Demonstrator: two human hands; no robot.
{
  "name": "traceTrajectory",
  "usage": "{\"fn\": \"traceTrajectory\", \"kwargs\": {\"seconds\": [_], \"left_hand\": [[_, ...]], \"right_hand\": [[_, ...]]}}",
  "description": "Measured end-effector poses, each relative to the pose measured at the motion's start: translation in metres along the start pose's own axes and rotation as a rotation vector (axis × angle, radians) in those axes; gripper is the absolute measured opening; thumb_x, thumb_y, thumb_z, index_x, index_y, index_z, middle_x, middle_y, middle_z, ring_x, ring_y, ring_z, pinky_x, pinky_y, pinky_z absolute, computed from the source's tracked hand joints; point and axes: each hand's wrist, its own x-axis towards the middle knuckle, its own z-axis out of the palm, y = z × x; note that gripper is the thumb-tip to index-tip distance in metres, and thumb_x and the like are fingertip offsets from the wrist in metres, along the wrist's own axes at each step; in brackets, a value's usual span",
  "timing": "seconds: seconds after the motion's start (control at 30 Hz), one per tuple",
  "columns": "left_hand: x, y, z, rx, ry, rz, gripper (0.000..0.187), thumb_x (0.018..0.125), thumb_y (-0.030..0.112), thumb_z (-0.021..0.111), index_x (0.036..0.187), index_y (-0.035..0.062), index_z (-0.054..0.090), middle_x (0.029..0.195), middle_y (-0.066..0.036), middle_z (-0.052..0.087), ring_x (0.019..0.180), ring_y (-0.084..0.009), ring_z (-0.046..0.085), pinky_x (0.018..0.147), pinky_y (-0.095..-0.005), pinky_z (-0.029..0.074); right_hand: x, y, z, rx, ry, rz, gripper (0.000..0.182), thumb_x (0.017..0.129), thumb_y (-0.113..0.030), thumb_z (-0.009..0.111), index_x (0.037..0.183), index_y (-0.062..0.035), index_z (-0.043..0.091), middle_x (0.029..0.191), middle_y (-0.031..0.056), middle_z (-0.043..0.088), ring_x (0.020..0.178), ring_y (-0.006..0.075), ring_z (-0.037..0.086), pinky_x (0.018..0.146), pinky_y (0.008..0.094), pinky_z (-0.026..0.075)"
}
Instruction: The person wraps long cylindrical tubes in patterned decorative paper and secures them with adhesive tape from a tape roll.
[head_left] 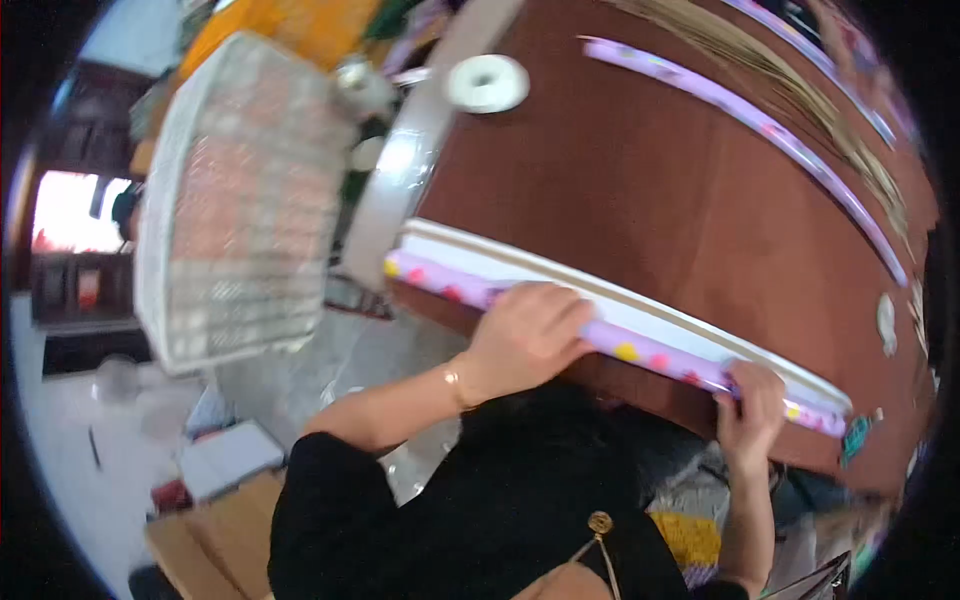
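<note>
The left hand [532, 335] and right hand [752, 405] hold the patterned purple strip [655, 358], which lies beneath their curled fingers

The bare left hand [535, 328] is palm down, fingers bent together, its forearm [405, 412] slanting in from a short black sleeve [325, 500]. The bare right hand [754, 402] curls its fingers, wrist [750, 462] below.

Purple patterned strips [655, 355]: three
White rolls [461, 84]: one
Baskets [255, 200]: one, left of bench [600, 170]
Brown bundles [803, 97]: one
Bracelets [453, 380]: one
</note>
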Motion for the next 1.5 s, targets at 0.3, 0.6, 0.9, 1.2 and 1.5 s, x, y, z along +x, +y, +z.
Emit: {"fn": "traceTrajectory", "kwargs": {"seconds": [0.3, 0.6, 0.9, 1.2, 1.5], "left_hand": [[0.017, 0.017, -0.002, 0.096, -0.184, 0.065, 0.045, 0.080, 0.026, 0.075, 0.117, 0.0032, 0.062, 0.114, -0.015, 0.058, 0.106, -0.0367, 0.054, 0.093, -0.0468, 0.042], [0.018, 0.013, 0.008, 0.120, -0.250, 0.178, 0.050, 0.077, 0.027, 0.077, 0.117, 0.0024, 0.060, 0.107, -0.015, 0.056, 0.098, -0.0349, 0.054, 0.086, -0.0456, 0.043], [0.015, 0.016, 0.011, 0.204, -0.235, 0.170, 0.050, 0.084, 0.033, 0.071, 0.121, 0.0010, 0.059, 0.110, -0.015, 0.056, 0.099, -0.0357, 0.053, 0.087, -0.0472, 0.043], [0.016, 0.026, 0.016, 0.035, -0.115, 0.162, 0.043, 0.077, 0.016, 0.077, 0.117, 0.0049, 0.066, 0.107, -0.007, 0.061, 0.098, -0.0278, 0.058, 0.086, -0.0416, 0.044], [0.014, 0.022, 0.022, 0.052, -0.064, 0.222, 0.042, 0.080, 0.022, 0.074, 0.118, 0.0059, 0.066, 0.104, -0.007, 0.061, 0.096, -0.0274, 0.059, 0.084, -0.0413, 0.046]], "right_hand": [[0.000, -0.005, 0.005, 0.006, 0.173, -0.028, 0.042, 0.067, -0.021, 0.080, 0.106, -0.0078, 0.068, 0.104, 0.0052, 0.069, 0.096, 0.0235, 0.064, 0.086, 0.0375, 0.046], [-0.006, -0.003, 0.005, 0.074, 0.197, -0.006, 0.047, 0.067, -0.022, 0.081, 0.109, -0.0093, 0.065, 0.109, 0.0059, 0.062, 0.096, 0.0252, 0.061, 0.084, 0.0382, 0.047], [-0.010, -0.006, 0.007, 0.033, 0.164, -0.013, 0.042, 0.068, -0.024, 0.080, 0.105, -0.0093, 0.065, 0.104, 0.0055, 0.060, 0.097, 0.0259, 0.057, 0.084, 0.0389, 0.045], [-0.007, -0.007, 0.013, 0.001, 0.178, -0.030, 0.044, 0.064, -0.022, 0.081, 0.104, -0.0084, 0.067, 0.101, 0.0067, 0.061, 0.091, 0.0268, 0.058, 0.081, 0.0399, 0.047], [-0.007, -0.011, 0.013, -0.015, 0.140, -0.013, 0.059, 0.066, -0.027, 0.080, 0.119, -0.0065, 0.062, 0.110, 0.0081, 0.063, 0.099, 0.0283, 0.060, 0.090, 0.0439, 0.044]]}}
